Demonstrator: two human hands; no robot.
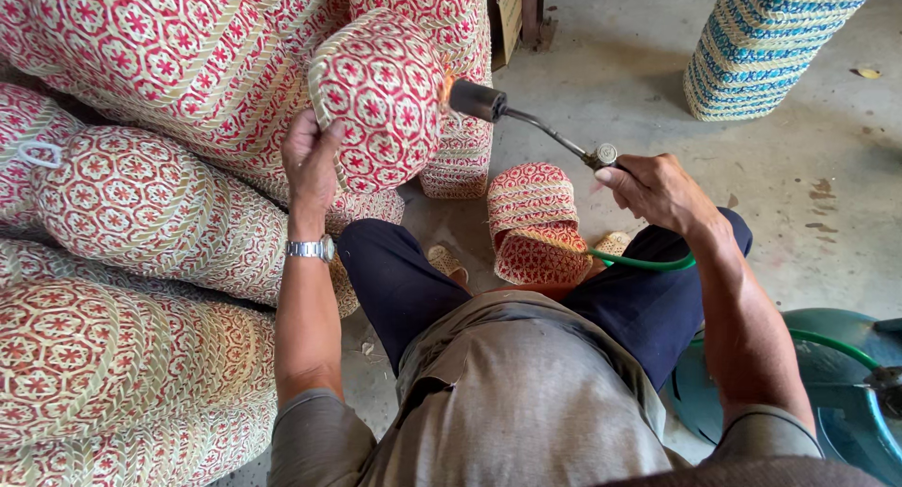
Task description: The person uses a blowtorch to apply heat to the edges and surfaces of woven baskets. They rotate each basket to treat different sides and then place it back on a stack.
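Note:
My left hand (312,158) grips the rim of a red-and-straw woven basket (381,97), holding it up with its base turned toward the torch. My right hand (658,191) is closed on the handle of a gas torch (526,121). The torch's dark nozzle (474,99) sits right at the basket's right edge, where a small flame shows. A green hose (644,262) runs from the torch under my right wrist. A metal watch is on my left wrist.
Stacks of red woven baskets (132,196) fill the left side. A small stack of the same baskets (537,226) lies on the concrete floor between my knees. A blue woven stack (761,46) stands at top right. A teal gas cylinder (836,402) sits at bottom right.

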